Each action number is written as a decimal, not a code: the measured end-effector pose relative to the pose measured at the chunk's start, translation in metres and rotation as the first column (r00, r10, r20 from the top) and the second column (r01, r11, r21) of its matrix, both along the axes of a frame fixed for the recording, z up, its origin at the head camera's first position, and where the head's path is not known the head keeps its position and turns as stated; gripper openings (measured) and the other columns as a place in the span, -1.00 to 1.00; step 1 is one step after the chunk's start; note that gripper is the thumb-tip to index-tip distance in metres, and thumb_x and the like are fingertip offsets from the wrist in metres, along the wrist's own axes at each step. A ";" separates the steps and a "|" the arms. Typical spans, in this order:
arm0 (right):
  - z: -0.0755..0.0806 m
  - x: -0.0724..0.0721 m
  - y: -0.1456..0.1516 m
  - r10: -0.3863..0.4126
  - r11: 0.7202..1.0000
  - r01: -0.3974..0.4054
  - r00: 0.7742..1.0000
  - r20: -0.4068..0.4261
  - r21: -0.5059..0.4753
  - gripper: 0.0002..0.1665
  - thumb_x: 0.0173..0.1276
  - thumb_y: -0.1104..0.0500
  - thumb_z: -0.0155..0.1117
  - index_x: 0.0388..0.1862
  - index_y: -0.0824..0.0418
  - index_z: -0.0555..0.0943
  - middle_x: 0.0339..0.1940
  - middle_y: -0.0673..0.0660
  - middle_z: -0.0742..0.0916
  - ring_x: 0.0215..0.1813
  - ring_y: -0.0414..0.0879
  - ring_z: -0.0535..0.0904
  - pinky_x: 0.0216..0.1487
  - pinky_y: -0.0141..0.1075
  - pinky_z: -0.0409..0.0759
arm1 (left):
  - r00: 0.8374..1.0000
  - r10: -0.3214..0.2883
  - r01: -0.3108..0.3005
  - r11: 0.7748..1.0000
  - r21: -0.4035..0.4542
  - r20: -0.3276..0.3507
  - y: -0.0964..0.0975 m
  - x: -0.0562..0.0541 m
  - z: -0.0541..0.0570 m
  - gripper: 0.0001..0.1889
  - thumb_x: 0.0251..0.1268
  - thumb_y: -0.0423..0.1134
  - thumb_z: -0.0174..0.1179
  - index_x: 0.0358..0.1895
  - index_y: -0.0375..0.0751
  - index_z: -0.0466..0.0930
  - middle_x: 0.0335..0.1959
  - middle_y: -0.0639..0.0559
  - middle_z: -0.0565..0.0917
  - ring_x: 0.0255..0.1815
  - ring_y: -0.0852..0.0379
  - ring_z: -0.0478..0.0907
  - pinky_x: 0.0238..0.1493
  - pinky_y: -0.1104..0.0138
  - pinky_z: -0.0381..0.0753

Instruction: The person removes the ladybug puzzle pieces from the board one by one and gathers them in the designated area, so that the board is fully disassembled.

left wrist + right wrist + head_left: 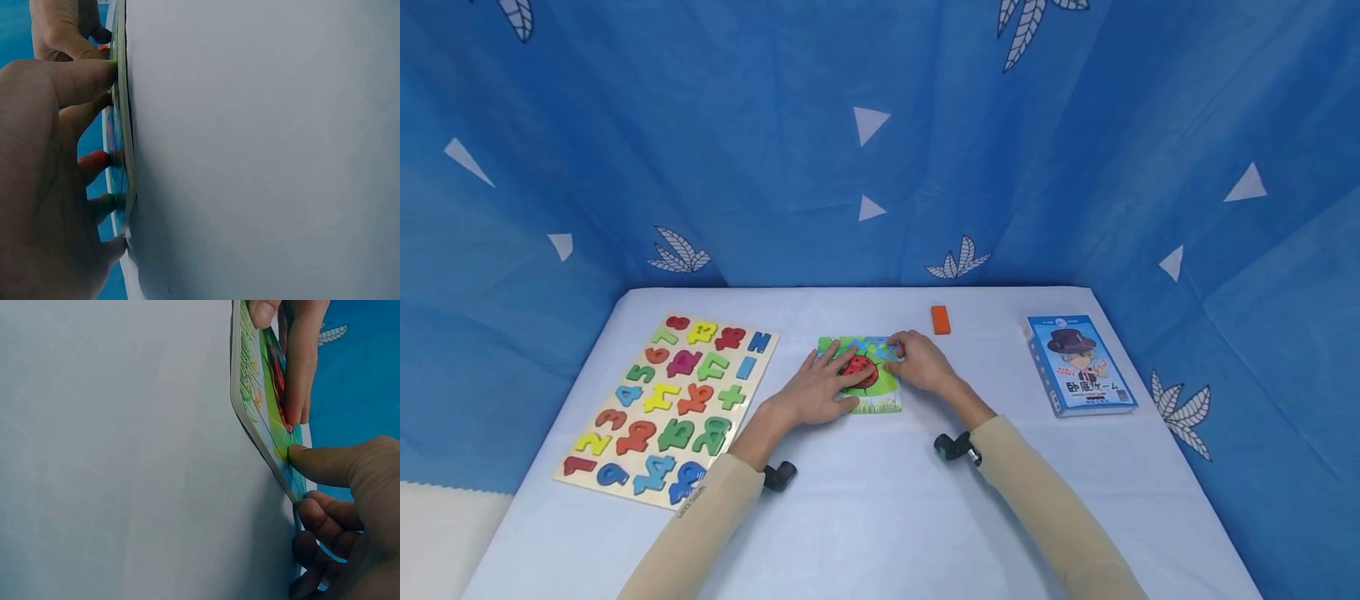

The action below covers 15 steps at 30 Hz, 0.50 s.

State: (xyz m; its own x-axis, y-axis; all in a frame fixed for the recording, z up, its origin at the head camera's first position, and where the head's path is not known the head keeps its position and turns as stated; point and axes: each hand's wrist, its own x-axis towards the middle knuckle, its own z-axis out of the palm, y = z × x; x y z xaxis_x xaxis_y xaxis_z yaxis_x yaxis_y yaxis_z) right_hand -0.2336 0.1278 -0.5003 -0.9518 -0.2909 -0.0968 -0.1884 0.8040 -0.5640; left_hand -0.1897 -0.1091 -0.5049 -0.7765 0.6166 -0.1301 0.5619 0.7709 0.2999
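A small ladybug puzzle board [883, 390], green and blue with a red ladybug, lies on the white table in the middle of the head view. My left hand [815, 392] rests across its left part, fingers spread and fingertips on the picture. At the board's far right corner is my right hand [922, 360]. In the right wrist view its thumb [322, 464] presses on the picture while the curled fingers [319, 515] meet the edge, gripping the corner. The left wrist view shows the board's thin pale edge [127, 134] side-on.
A wooden number board [651, 402] with colourful numerals lies to the left, close to the left forearm. Behind the right hand is an orange block [940, 320]. Over on the right lies a blue game box [1081, 365]. A blue patterned curtain [820, 167] hangs behind the table.
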 end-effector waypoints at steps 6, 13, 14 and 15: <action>0.001 0.000 0.000 -0.018 1.000 0.018 1.000 0.014 -0.021 -0.43 0.26 0.09 0.51 0.20 0.27 0.60 -0.28 0.07 0.57 -0.23 -0.09 0.46 -0.22 -0.27 0.43 | 1.000 0.003 -0.003 0.999 -0.033 0.021 0.001 -0.001 0.003 -0.39 0.52 0.19 -0.02 0.57 0.33 0.16 0.67 -0.03 -0.09 0.66 -0.23 -0.27 0.53 -0.26 -0.12; -0.003 0.000 0.000 -0.022 0.999 0.023 0.999 0.023 -0.040 -0.42 0.24 0.09 0.53 0.18 0.28 0.59 -0.28 0.07 0.57 -0.22 -0.09 0.46 -0.20 -0.26 0.44 | 1.000 -0.003 0.003 1.000 -0.016 0.022 0.000 -0.001 0.003 -0.40 0.51 0.18 -0.01 0.56 0.30 0.21 0.67 -0.06 -0.07 0.65 -0.25 -0.24 0.54 -0.25 -0.10; -0.003 -0.001 0.000 -0.023 0.999 0.024 0.999 0.025 -0.042 -0.42 0.24 0.09 0.53 0.18 0.27 0.59 -0.27 0.07 0.57 -0.22 -0.09 0.46 -0.19 -0.26 0.44 | 1.000 -0.002 0.002 1.000 -0.015 0.021 0.000 0.000 0.003 -0.40 0.51 0.18 -0.01 0.56 0.30 0.21 0.67 -0.06 -0.06 0.65 -0.25 -0.24 0.54 -0.24 -0.11; -0.004 -0.001 0.000 -0.025 0.999 0.026 0.999 0.026 -0.044 -0.42 0.23 0.09 0.53 0.18 0.27 0.59 -0.27 0.07 0.57 -0.21 -0.09 0.46 -0.19 -0.26 0.44 | 1.000 -0.001 0.002 1.000 -0.014 0.021 0.000 0.000 0.003 -0.40 0.51 0.18 0.00 0.56 0.30 0.22 0.67 -0.06 -0.06 0.65 -0.25 -0.23 0.54 -0.24 -0.11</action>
State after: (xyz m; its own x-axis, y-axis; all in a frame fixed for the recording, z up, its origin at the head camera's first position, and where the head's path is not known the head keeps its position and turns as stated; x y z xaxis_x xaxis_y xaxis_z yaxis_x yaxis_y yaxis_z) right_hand -0.2348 0.1282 -0.5043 -0.9564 -0.2711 -0.1092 -0.1530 0.7827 -0.6033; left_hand -0.1900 -0.1092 -0.5016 -0.7725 0.6158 -0.1555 0.5567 0.7743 0.3008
